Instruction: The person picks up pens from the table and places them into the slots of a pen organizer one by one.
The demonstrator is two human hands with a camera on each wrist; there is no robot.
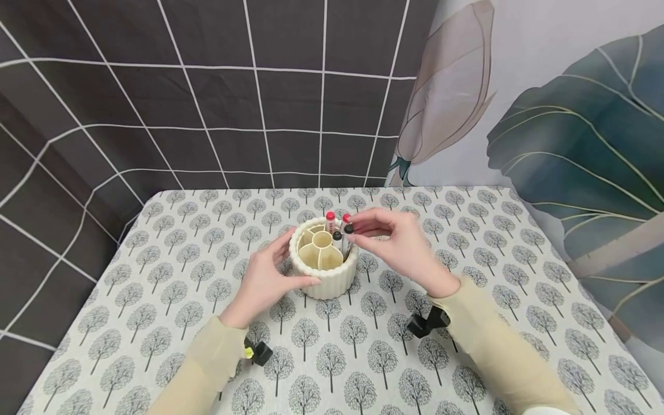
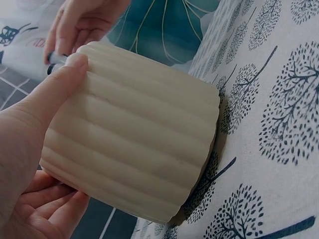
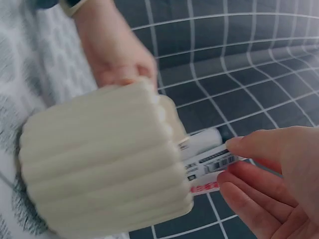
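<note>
A cream, ribbed pen holder [image 1: 324, 282] with several compartments stands on the table. My left hand [image 1: 264, 282] grips its left side, thumb across the front near the rim and fingers round the back; the left wrist view shows the thumb [image 2: 65, 82] against the ribbed wall. With thumb and fingertips, my right hand [image 1: 396, 242] pinches the top of a black-capped marker [image 1: 349, 229] at the holder's right side. In the right wrist view this marker's barcode label [image 3: 214, 163] shows above the rim. Beside it stand another black-capped marker [image 1: 337, 236] and two red-capped markers [image 1: 330, 222].
A white cloth with black tree prints [image 1: 332, 360] covers the table. Behind hangs a dark cloth with a white grid [image 1: 218, 98], and at the right a curtain with large leaf prints [image 1: 581, 138]. Black wrist devices [image 1: 427, 323] sit below both wrists.
</note>
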